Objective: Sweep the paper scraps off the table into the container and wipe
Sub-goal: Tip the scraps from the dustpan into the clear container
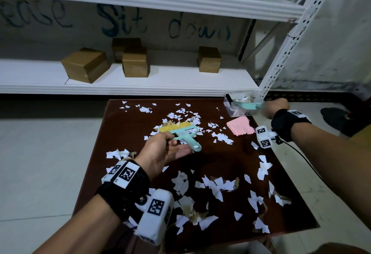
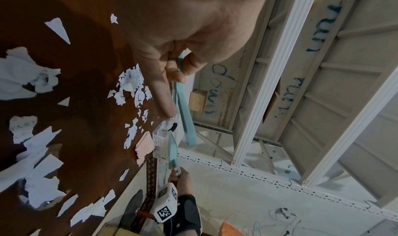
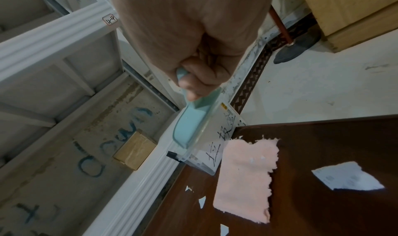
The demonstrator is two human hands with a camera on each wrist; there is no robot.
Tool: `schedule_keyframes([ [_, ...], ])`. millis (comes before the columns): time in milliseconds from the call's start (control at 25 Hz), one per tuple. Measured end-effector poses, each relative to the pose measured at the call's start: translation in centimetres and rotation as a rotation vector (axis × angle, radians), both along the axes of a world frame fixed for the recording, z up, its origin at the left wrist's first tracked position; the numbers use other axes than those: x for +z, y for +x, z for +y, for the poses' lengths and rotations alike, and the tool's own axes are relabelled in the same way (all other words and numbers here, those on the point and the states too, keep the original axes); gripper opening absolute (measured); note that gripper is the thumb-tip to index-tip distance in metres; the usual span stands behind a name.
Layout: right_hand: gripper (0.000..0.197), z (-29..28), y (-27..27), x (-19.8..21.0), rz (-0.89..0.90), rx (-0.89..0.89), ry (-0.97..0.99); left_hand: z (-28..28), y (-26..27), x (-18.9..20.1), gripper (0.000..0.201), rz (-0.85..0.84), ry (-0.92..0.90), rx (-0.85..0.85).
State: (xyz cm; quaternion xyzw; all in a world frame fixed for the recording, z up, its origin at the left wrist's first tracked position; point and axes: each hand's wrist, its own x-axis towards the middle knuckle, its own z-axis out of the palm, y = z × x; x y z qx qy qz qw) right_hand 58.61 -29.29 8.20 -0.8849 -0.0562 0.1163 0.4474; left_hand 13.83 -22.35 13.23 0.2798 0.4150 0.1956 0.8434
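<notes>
Head view: left hand [image 1: 162,151] holds brush [image 1: 180,133]; right hand [image 1: 276,108] grips dustpan [image 1: 248,105].

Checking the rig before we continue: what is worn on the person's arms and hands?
Both forearms are bare, no sleeves or gloves. Each wrist carries a black strap with white blocks bearing black square-pattern markers. A black cable trails from the right wrist's unit.

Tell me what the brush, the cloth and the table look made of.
Brush: smooth mint plastic body by its moulded look, yellow bristles likely synthetic. Cloth: pink, soft fuzzy fabric with frayed edges, perhaps microfibre. Table: dark reddish-brown, glossy and reflective, probably lacquered wood or laminate.
</notes>
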Motion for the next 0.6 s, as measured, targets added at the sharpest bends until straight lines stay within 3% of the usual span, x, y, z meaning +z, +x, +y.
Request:
schedule_keyframes([
  [240,0.018,-1.1,0.0,0.1,-0.031,-0.003,0.091,-0.1,-0.2,0.5,0.030,0.014,0.014,-0.014],
  [400,0.014,-2.6,-5.8,3.0,-0.108,-0.045,0.227,0.2,-0.2,0.6,0.033,0.023,0.046,-0.004],
  [600,0.016,-5.0,-14.1,5.4,-0.069,0.077,0.439,0.5,-0.7,0.7,0.034,0.010,0.067,-0.004],
])
